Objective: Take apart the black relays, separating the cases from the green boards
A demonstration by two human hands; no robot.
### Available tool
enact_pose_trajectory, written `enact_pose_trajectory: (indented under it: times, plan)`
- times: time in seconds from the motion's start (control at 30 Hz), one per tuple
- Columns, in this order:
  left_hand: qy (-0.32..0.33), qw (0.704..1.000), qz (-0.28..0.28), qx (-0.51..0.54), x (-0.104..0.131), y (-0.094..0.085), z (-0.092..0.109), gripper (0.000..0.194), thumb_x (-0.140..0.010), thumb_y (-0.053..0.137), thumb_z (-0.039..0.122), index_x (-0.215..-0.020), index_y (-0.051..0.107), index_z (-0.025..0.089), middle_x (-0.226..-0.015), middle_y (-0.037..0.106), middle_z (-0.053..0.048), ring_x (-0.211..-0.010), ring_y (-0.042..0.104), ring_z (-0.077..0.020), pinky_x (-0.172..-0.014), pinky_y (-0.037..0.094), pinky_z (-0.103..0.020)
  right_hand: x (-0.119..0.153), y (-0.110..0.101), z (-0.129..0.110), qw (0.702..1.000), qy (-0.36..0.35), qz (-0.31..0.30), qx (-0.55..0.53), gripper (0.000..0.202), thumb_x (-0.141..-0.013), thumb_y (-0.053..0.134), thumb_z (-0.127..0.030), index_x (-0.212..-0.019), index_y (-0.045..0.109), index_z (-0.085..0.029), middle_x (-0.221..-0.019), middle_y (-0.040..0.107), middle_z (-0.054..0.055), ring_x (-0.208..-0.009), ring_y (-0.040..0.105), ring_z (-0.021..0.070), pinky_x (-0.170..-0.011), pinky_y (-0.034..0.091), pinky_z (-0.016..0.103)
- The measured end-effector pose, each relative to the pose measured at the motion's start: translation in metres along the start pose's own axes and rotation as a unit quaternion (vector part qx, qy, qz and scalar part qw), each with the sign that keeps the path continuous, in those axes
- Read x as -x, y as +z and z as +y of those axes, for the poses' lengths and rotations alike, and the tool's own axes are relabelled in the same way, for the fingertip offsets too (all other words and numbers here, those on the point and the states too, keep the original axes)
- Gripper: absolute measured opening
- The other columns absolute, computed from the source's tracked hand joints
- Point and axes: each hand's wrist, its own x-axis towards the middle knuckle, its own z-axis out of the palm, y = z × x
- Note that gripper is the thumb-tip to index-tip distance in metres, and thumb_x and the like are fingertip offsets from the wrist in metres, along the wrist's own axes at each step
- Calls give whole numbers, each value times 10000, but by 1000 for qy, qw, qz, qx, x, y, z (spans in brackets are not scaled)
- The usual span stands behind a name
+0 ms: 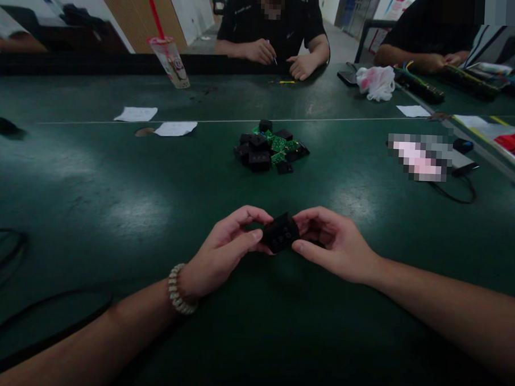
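Between my two hands a small black plastic case is held just above the green table, tilted, with faint markings on the side facing me. My left hand, with a beaded bracelet on its wrist, grips the case's left end between thumb and fingers. At the right end, the thumb and fingertips of my right hand close on the same case. Farther out on the table lies a pile of similar black cases mixed with small green circuit boards.
A drink cup with a red straw stands at the back left, near two paper sheets. Black cables lie at the left. A plastic bag and a blurred-out item are at the right. Two people sit opposite.
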Motion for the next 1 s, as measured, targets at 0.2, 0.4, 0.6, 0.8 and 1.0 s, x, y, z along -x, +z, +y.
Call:
enact_pose_trajectory:
  times: [0.2,0.4,0.6,0.8,1.0]
  plan:
    - [3,1000,7,-4,1,2,2,191,-938,756,256,-1118,741,194,-1138,677,-77,-959,676,-205,-796,639,-321,0,0,-1,1000,-10,-2,-5,365,-851,870,-201,-1161,678,-225,-1091,781,40,-931,781,146,-865,678,298]
    - [7,1000,-1,-9,1,0,0,188,-948,743,265,-1125,736,203,-1130,672,-73,-963,667,-205,-800,633,-324,-1,0,-1,1000,-7,-6,4,401,-852,864,-212,-1203,670,-215,-1108,786,57,-945,786,158,-875,683,319]
    - [0,1000,5,-12,2,1,1,204,-945,746,264,-1136,727,195,-1130,693,-86,-939,683,-213,-803,638,-351,-1,-1,-3,1000,-12,-12,19,360,-862,859,-231,-1170,673,-220,-1089,781,60,-935,787,172,-870,686,348]
    - [-4,1000,7,-16,1,2,2,213,-938,755,253,-1136,722,183,-1143,701,-86,-920,703,-211,-805,648,-368,-1,-1,-4,1000,-16,-9,19,364,-858,856,-211,-1164,658,-219,-1094,776,60,-928,782,169,-852,683,337]
    - [-5,1000,13,-21,1,2,2,210,-939,750,233,-1142,726,186,-1153,709,-78,-935,705,-210,-820,652,-374,-1,0,-1,999,-24,-4,21,354,-863,854,-208,-1151,649,-229,-1060,760,43,-910,770,164,-830,671,318]
